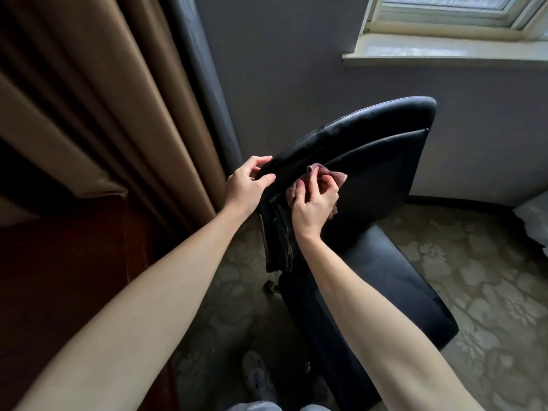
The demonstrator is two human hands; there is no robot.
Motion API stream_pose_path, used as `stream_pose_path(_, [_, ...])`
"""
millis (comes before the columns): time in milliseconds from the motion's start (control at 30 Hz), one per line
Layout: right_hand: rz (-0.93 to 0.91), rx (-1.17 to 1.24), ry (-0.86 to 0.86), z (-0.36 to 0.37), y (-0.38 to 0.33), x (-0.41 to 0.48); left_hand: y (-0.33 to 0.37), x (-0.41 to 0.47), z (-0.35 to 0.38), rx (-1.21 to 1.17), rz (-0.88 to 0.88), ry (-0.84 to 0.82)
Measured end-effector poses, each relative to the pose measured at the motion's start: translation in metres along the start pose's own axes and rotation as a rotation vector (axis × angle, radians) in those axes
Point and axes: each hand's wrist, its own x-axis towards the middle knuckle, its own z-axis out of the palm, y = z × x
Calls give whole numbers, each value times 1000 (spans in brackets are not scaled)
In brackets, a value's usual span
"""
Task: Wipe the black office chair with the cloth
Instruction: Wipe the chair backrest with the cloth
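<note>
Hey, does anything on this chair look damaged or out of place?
The black office chair has dull greyish patches along the padded top edge of its backrest; dust or wear, I cannot tell. The right hand holds the cloth lower down; the left hand grips the side edge.

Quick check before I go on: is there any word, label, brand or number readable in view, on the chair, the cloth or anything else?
None: no readable text anywhere in this view.
Chair: plain black, no label or brand shows.
Cloth: no print visible; the right hand covers part of it.
Curtain, window: no writing.
Carpet: floral pattern only.
</note>
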Motion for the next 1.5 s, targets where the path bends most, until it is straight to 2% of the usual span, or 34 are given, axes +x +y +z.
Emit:
stream_pose_path(100, [-43,-144,-87,-1,7,1,0,-2,1,-4,-4,2])
stream_pose_path(367, [-21,-180,-238,-6,5,23,0,-1,0,-34,-3,-6])
stream_pose_path(533, [-5,-85,-297,-4,1,22,1,-4,0,-37,-6,7])
stream_pose_path(733, [-20,-40,-401,10,-5,-33,1,-5,-3,-54,-15,-15])
stream_pose_path(1067, [75,19,-305,18,-12,-20,-1,0,-5,-97,-37,-55])
stream_pose_path(1233, [13,14,-380,27,-8,-57,-4,-4,-10,-96,-28,-71])
stream_pose_path(1500, [43,-8,-275,24,-13,-23,-2,-3,-11,-118,-38,-94])
